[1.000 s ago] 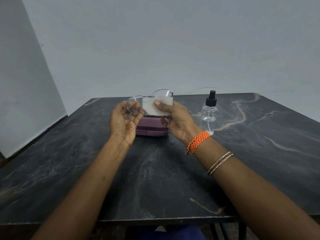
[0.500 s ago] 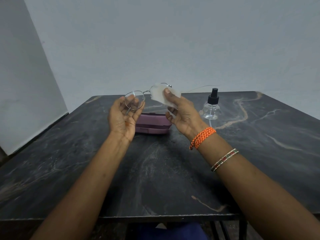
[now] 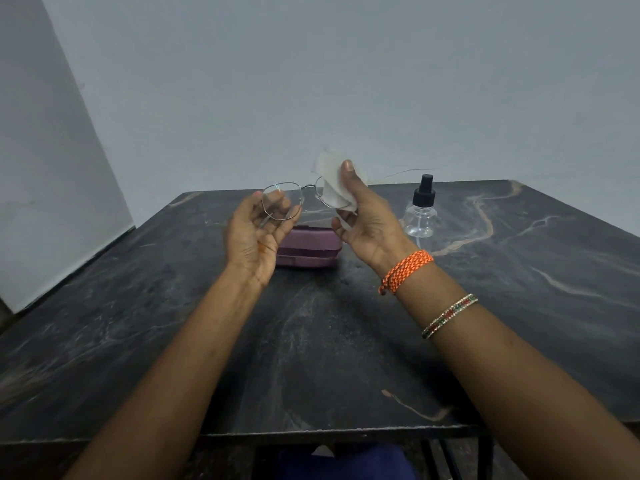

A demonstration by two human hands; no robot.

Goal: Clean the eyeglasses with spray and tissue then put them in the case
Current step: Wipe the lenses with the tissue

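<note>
Thin metal-framed eyeglasses (image 3: 281, 201) are held up above the table. My left hand (image 3: 254, 237) grips them at the left lens and temple. My right hand (image 3: 365, 220) pinches a white tissue (image 3: 331, 183) around the right lens, thumb on top. Behind and below my hands lies a closed purple glasses case (image 3: 308, 251) on the table. To the right of the case stands a small clear spray bottle (image 3: 420, 211) with a black nozzle, upright.
The dark marbled table (image 3: 311, 341) reaches to a grey wall at the back. A white wall or panel (image 3: 52, 168) borders the left side. The table's front edge runs close to my body.
Both hands have lifted the eyeglasses and tissue higher, away from the case. The tissue has folded around the right lens under my right thumb.
</note>
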